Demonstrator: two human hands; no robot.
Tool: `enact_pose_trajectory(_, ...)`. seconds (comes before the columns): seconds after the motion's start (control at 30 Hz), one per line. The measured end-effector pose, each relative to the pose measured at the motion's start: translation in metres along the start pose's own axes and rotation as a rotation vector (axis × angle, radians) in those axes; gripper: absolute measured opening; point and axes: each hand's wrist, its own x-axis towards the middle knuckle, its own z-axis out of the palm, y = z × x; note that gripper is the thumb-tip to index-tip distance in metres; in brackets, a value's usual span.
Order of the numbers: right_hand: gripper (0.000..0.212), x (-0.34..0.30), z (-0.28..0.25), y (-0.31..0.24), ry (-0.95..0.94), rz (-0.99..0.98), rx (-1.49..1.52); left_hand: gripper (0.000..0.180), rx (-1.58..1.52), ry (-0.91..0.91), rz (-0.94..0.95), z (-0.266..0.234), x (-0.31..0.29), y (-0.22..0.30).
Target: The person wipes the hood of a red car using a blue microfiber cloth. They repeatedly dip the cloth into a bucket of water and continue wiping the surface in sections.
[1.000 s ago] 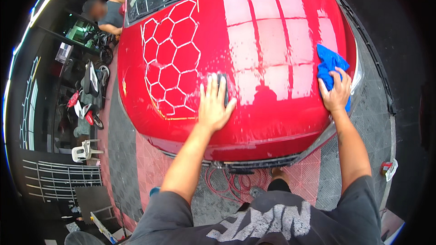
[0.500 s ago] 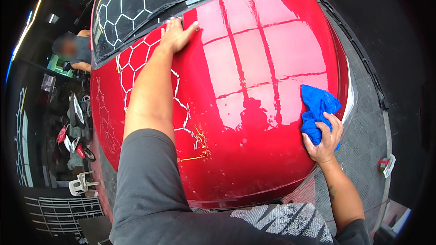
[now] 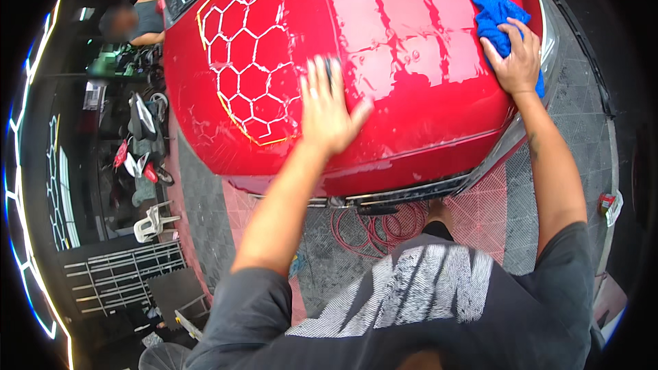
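Note:
A glossy red car hood [image 3: 274,157] fills the middle of the view, wet in places and mirroring hexagonal ceiling lights and bright panes. My left hand [image 3: 330,113] lies flat on it near the centre, fingers stretched forward and thumb out. A small dark patch shows beside its fingertips; what it is I cannot make out. Over at the hood's right edge, my right hand [image 3: 515,62] has its fingers curled on a bunched blue microfiber cloth [image 3: 495,10]. Part of the cloth hangs below the hand along the car's side.
Another person [image 3: 147,20] is by the car's far left side. Several parked motorbike parts, a white plastic chair [image 3: 154,223] and a metal rack [image 3: 123,274] stand to the left. A coiled red hose [image 3: 384,229] lies on the tiled floor before the bumper.
My left hand has come back from near the windshield toward the hood's front. The view has shifted, showing more floor; my right hand still holds the cloth at the right edge.

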Motion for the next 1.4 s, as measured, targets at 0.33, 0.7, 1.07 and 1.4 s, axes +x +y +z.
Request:
enact_pose_trajectory(0.33,0.045,-0.002,-0.002,0.001,0.001,0.043,0.001,0.111,-0.080,-0.126,-0.004,0.014,-0.114,0.019)
enact_pose_trajectory(0.7,0.050,0.009,-0.015,0.001,-0.127,0.066,0.148,0.110,-0.049,-0.059,-0.160,-0.006,0.383,-0.111)
enact_pose_trajectory(1.07,0.051,0.009,-0.015,-0.001,-0.105,0.052,0.159,0.096,-0.061,0.000,-0.095,0.010,0.363,-0.103)
enact_pose_trajectory(1.4,0.045,0.004,-0.007,-0.002,-0.032,0.070,0.027,0.100,-0.173,-0.093,0.011,0.015,-0.115,0.024)
